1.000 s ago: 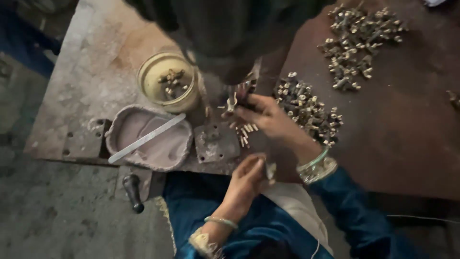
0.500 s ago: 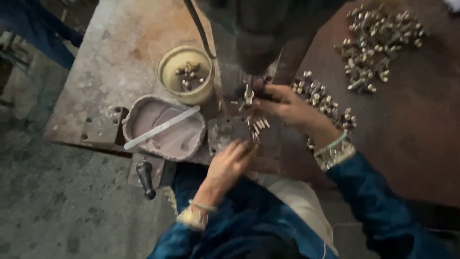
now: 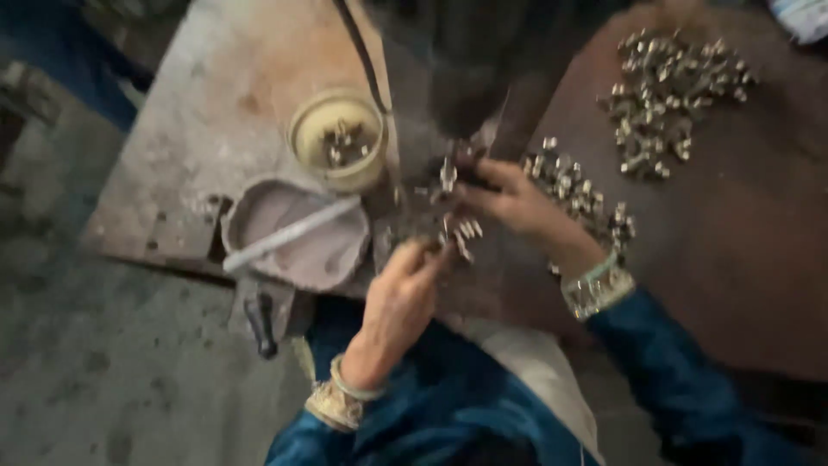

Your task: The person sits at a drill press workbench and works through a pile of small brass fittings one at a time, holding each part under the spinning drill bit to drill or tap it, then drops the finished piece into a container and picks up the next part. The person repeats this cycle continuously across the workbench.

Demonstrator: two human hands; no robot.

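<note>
My right hand [image 3: 509, 200] reaches in under a dark machine head [image 3: 470, 82] and pinches a small brass-coloured metal part [image 3: 448, 175] between thumb and fingers. My left hand [image 3: 404, 293] comes up from below, its fingertips at a cluster of small metal parts [image 3: 457, 231] on the work plate; the blur hides whether it grips one. Both wrists wear bangles over blue sleeves.
A round yellow bowl [image 3: 338, 141] holding a few parts stands left of the machine. Below it lies a shallow pinkish dish [image 3: 297, 235] with a white stick across it. Heaps of small metal parts [image 3: 668, 91] lie on the brown table at right. A dark-handled tool [image 3: 261, 321] hangs below.
The view has shifted and closed in on the bench. My left hand has risen from my lap to the parts at the plate. My right hand stays under the machine head.
</note>
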